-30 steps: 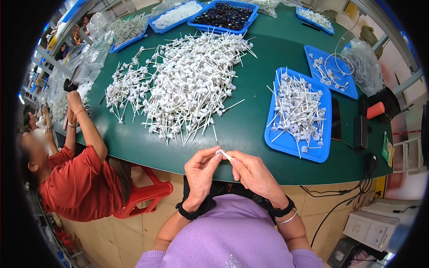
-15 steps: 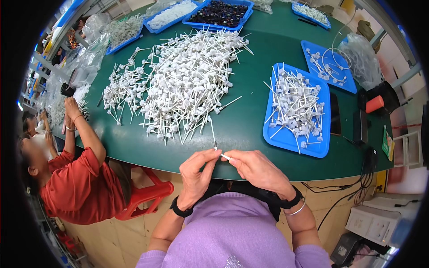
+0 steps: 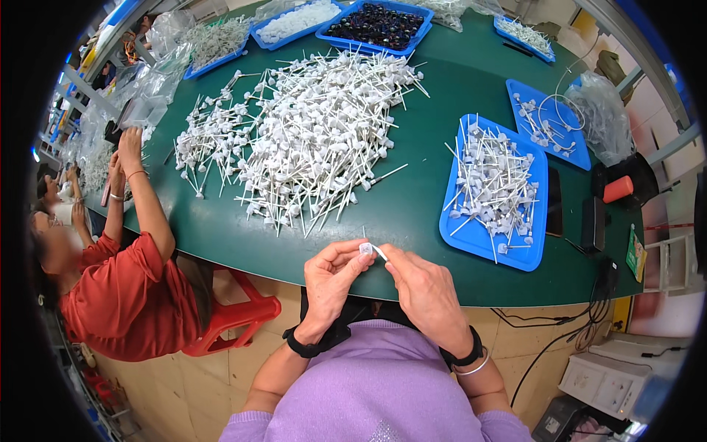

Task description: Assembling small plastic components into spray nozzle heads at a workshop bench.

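Note:
In front of me, at the table's near edge, my left hand [image 3: 330, 278] is closed in a pinch on a small white part with a square, translucent head [image 3: 366, 249]. Its thin stem shows only in part beyond my fingertips. My right hand [image 3: 423, 286] pinches a short white tube-like end [image 3: 380, 253] right beside that head; whether the two are joined I cannot tell. Just beyond my hands lies a large heap of similar white-headed stems [image 3: 317, 140]. More of them fill a blue tray [image 3: 451, 230] to the right.
Farther right, another blue tray [image 3: 580, 153] holds several stems and a looped thin tube. Blue trays of dark pieces [image 3: 375, 26] and white pieces [image 3: 298, 22] stand at the far side. A co-worker in a red shirt [image 3: 140, 295] sits at left. Black cables [image 3: 560, 318] hang at right.
The stem that pointed away from my left fingers has turned, and the square head now shows between my fingertips. My right hand has tilted more upright. The whole view has shifted slightly.

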The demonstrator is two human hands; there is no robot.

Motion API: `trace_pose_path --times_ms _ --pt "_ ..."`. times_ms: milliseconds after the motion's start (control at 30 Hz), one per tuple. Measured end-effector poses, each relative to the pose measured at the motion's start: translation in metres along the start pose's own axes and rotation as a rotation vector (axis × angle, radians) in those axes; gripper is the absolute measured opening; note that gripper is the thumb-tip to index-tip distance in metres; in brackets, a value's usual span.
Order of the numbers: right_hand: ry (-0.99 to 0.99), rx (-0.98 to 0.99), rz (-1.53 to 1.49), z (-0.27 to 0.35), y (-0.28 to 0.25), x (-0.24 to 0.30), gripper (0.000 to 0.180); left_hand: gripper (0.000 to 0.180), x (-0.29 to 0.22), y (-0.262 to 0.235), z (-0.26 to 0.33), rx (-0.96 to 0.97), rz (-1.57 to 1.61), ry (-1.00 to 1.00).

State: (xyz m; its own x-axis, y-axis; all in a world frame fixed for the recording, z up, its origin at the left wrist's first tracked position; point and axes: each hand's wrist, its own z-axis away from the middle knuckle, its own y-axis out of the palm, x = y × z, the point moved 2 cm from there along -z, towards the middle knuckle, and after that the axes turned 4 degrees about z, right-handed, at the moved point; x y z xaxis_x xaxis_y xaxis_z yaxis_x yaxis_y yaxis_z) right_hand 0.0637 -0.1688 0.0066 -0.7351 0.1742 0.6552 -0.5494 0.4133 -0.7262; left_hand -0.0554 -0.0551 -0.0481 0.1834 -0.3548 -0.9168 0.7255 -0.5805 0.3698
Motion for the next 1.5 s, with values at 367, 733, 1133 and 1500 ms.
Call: trace_pose_path --times_ms 367,733,1133,1500 --pt "0.016 0.035 0.054 0.001 0.005 0.001 0.034 0.024 0.002 0.002 0.002 -0.027 -0.046 0.047" --pt "0.075 0.092 0.121 0.003 0.008 0.005 0.028 0.019 0.005 0.001 0.003 -0.047 -0.1 0.082" --pt "-0.034 0.18 0.126 -0.003 -0.015 0.007 0.036 0.028 -0.005 -0.005 -0.003 0.049 -0.046 -0.092" --pt "-0.017 0.094 0.23 -0.003 -0.006 0.005 0.023 0.026 -0.003 -0.002 -0.002 0.064 -0.067 -0.062"
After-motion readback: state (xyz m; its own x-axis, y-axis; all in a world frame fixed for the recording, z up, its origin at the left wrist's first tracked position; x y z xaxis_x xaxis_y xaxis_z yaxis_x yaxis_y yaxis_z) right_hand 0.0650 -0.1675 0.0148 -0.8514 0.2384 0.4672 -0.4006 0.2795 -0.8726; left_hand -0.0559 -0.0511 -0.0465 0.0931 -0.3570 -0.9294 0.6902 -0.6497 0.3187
